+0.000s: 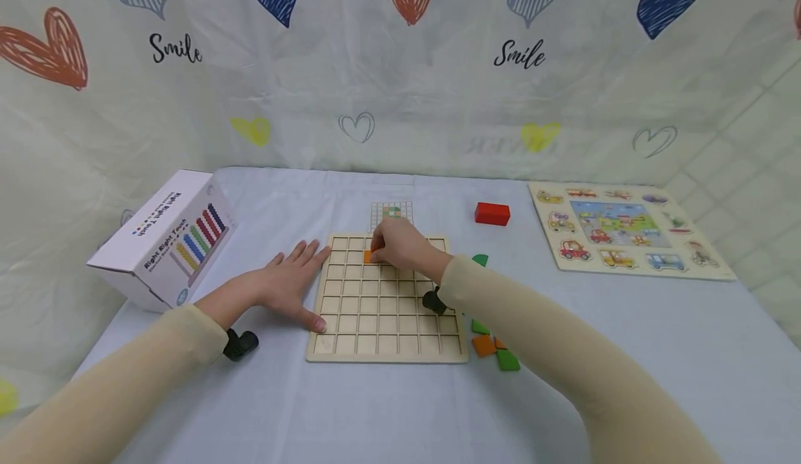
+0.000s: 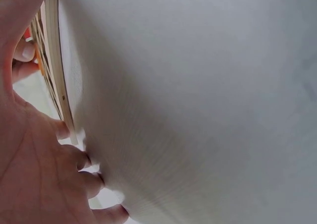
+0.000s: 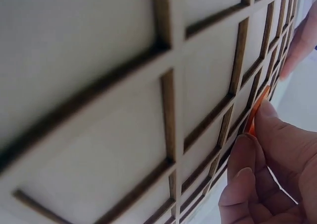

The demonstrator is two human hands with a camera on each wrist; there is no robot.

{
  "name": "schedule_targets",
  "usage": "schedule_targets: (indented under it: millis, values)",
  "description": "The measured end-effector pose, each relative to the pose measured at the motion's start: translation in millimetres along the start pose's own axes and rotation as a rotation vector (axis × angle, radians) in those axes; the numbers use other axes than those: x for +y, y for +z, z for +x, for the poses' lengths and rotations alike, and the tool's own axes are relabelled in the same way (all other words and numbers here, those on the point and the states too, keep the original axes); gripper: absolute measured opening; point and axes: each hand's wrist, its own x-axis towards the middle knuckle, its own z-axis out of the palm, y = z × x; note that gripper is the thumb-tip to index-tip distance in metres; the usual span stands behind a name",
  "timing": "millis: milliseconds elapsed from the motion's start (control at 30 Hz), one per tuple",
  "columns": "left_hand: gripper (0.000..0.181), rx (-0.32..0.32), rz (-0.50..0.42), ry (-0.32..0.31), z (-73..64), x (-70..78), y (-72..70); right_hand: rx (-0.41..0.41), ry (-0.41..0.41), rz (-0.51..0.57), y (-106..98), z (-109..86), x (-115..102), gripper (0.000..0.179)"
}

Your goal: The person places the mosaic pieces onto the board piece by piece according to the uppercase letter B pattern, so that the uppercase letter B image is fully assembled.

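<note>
A wooden grid board with square cells lies flat on the table. My right hand is over its upper part, thumb and fingertips pinching an orange tile at one of the cells. The right wrist view shows that orange tile tilted against the grid; whether it sits fully in the cell cannot be told. Along the board's left side, my left hand rests with spread fingers, thumb and index fingertip at the edge. In the left wrist view, the left hand's fingers reach past the board's edge.
Behind the board lies a small printed grid card, partly covered by my right hand. Orange tiles and green tiles lie to the right, near my sleeve. Farther off are a red block, a vehicle puzzle and a white box.
</note>
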Motion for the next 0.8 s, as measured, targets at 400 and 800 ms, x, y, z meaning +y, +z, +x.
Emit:
schedule_targets:
  millis: [400,800]
  values:
    - [0.141,0.002,0.006,-0.003,0.3,2.7,-0.4,-0.056,-0.031,0.016,-1.7,-3.5,7.5,0.02]
    - [0.143,0.003,0.004,0.005,-1.6,2.6,-1.2,-0.063,-0.025,0.083,-32.4,-28.6,35.6,0.029]
